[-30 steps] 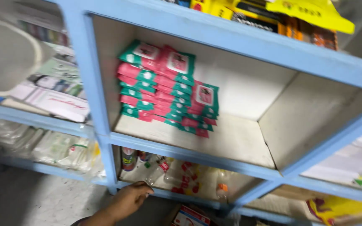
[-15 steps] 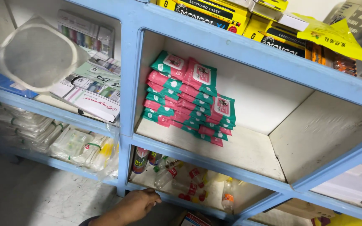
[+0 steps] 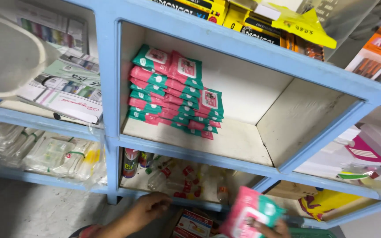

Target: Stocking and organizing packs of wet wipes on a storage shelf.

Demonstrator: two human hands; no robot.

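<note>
A stack of pink and green flat packets lies on the left half of a light blue shelf compartment. At the bottom right my right hand holds one more pink and green packet, blurred and raised just below the shelf. My left hand reaches low, its fingers curled at the edge of the bottom shelf, next to a red and white carton. Nothing shows inside the left hand.
Small bottles in plastic wrap fill the compartment below. Yellow boxes sit on top. To the left are a white basin, printed booklets and bagged clear items. White and pink boxes are at the right.
The view has shifted left and down across the shelf. My right hand has come up into view with a pink and green packet. My left hand stays low by the bottom shelf.
</note>
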